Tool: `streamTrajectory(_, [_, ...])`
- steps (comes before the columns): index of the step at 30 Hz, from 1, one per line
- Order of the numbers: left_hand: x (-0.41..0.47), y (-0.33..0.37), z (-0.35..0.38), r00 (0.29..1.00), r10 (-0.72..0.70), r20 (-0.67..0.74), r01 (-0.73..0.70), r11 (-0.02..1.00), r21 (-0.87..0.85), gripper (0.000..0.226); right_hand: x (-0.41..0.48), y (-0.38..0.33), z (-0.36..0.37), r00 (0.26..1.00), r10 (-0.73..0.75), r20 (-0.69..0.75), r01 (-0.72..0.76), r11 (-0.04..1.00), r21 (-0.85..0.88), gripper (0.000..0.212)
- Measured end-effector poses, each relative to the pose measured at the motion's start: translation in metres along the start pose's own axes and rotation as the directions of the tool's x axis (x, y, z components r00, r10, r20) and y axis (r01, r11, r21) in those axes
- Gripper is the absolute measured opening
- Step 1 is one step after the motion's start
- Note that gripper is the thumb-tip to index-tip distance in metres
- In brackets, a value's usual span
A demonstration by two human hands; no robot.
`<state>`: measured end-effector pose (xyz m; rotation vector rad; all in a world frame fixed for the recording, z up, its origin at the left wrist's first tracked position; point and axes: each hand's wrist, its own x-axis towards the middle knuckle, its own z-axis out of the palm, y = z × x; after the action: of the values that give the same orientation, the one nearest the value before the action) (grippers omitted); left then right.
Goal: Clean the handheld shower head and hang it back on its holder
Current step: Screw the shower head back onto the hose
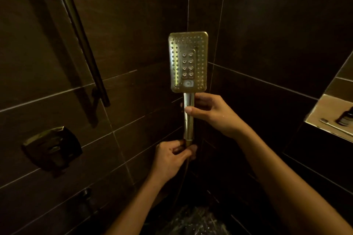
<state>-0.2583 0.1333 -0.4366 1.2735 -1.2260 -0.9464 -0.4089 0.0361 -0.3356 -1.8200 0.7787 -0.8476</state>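
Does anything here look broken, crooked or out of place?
Nothing looks damaged. The shower head is simply in hand rather than hung up. The right hand grips its handle and holds it upright with the nozzles facing the camera, and the left hand pinches the hose joint below.

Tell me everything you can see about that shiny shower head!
The shower head is a shiny, gold-looking metal rectangle with rounded corners. Its face looks at the camera: small holes around a middle panel of eight bigger nozzles, a whitish button below. It stands upright before dark tiles. The right hand grips the upper part of its round handle; the left hand pinches the bottom end.
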Motion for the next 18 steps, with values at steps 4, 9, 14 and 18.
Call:
streamTrajectory(4, [0.0,0.005,0.001,1.0,0.016,-0.003,-0.016,1.0,-0.011,0.007,-0.002,0.0,0.0,0.993,0.025,0.118,-0.046,0.983,0.179,0.026])
streamTrajectory(9, [0.003,0.005,0.0,0.997,0.059,-0.059,-0.054,0.996,0.073,0.004,-0.001,0.0,0.009,0.997,-0.026,-0.075,0.023,0.999,-0.031,0.015])
streamTrajectory(14, [0.004,0.001,-0.003,0.996,0.082,-0.041,-0.078,0.993,0.092,0.005,0.001,-0.003,0.007,0.998,-0.022,-0.059,0.019,0.998,-0.054,0.025])
streamTrajectory(18, [0.002,0.002,-0.008,0.995,0.086,0.044,-0.089,0.992,0.088,0.011,0.0,-0.002,-0.006,0.976,0.059,0.208,-0.122,0.946,0.302,0.04])
